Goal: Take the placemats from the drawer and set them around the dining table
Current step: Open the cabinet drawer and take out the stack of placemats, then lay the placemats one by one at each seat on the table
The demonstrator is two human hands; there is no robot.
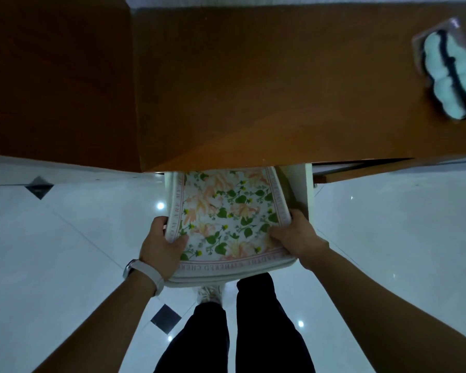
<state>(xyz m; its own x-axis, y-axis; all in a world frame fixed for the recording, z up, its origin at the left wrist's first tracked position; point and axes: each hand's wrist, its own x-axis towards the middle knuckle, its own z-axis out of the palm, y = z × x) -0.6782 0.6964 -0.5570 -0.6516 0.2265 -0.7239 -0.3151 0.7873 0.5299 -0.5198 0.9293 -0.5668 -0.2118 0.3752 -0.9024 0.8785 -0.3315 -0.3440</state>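
Note:
A stack of floral placemats (226,219), white with green leaves, peach flowers and a lettered border, sticks out of an open white drawer (303,189) under a brown wooden top (253,90). My left hand (160,246), with a watch on the wrist, grips the stack's left near corner, thumb on top. My right hand (293,235) grips the right near corner the same way. The stack's far end is hidden under the wooden top. Its near edge hangs over my legs.
A clear plastic pack of pale round items (449,71) lies on the wooden top at the far right. The floor (78,251) is glossy white tile with dark diamond insets. My legs in dark trousers (253,332) stand right below the drawer.

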